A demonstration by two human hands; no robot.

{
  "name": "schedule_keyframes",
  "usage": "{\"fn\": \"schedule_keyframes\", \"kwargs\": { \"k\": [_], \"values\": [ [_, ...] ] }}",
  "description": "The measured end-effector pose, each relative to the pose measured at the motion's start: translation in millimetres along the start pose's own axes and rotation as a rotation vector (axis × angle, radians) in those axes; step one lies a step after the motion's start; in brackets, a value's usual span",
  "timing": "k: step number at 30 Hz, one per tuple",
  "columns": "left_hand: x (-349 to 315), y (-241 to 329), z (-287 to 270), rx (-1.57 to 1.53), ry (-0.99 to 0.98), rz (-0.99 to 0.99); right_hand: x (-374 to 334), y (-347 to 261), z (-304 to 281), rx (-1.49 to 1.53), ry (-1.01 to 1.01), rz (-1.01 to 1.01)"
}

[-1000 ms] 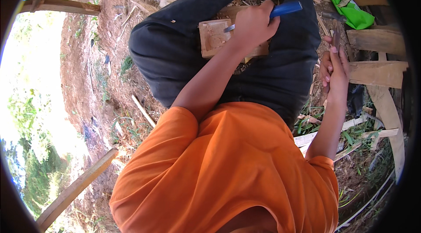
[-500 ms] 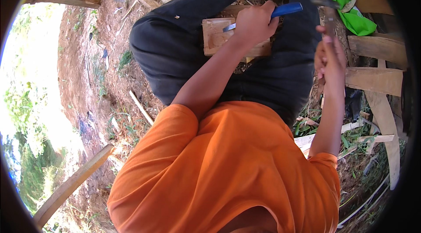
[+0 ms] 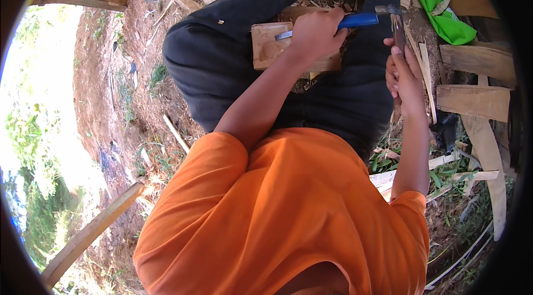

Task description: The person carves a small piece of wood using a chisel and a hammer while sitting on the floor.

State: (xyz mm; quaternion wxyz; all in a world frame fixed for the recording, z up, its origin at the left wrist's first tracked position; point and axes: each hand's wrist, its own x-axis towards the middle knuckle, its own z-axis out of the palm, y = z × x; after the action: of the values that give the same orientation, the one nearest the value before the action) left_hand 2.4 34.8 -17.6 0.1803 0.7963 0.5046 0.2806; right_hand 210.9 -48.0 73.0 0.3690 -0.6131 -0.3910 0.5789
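Note:
Between my legs lies a wooden block (image 3: 265, 50) with a hollow cut into its upper face. My left hand (image 3: 315, 33) is wrapped round a chisel (image 3: 358, 20) with a blue handle, held nearly flat. Its metal blade points left and rests over the block's hollow. In my right hand (image 3: 405, 75) is a hammer (image 3: 398, 28), its handle running up from my fingers. The hammer's head is at the end of the chisel's blue handle and appears to touch it.
Curved wooden pieces (image 3: 474, 100) are stacked along the right, beside a bright green bag (image 3: 447, 23). Offcuts and wood scraps lie beyond the block near my feet. A wooden beam (image 3: 94, 234) slants across the lower left, over bare earth (image 3: 105, 100).
My right hand has swung the hammer leftward, bringing its head from apart to the chisel's end. The chisel, left hand and block have shifted slightly left.

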Motion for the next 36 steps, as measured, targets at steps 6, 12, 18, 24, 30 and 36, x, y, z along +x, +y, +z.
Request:
{"fn": "schedule_keyframes", "kwargs": {
  "k": [6,12,18,24,30,36],
  "values": [
    [1.5,2.1,3.1,-0.006,0.036,0.006,8.6,1.4,-3.5,0.225,0.202,-0.15],
    [0.0,-4.5,-9.5,0.06,-0.012,-0.039,17.3,-5.1,-7.0,0.361,0.239,-0.256],
    [-4.6,-10.5,-0.9,0.084,-0.068,0.017,4.2,13.5,2.3,0.012,-0.159,0.022],
    [1.4,12.2,-11.5,-0.059,0.088,0.056,-12.1,-6.4,-2.0,0.349,0.252,-0.172],
    [12.6,13.2,-1.4,-0.086,0.202,0.03,-30.5,-12.2,-27.8,0.184,0.292,-0.127],
    [22.2,7.3,-7.5,-0.198,0.393,-0.032,-39.7,-34.4,-32.5,0.097,0.298,-0.156]
  ]
}}
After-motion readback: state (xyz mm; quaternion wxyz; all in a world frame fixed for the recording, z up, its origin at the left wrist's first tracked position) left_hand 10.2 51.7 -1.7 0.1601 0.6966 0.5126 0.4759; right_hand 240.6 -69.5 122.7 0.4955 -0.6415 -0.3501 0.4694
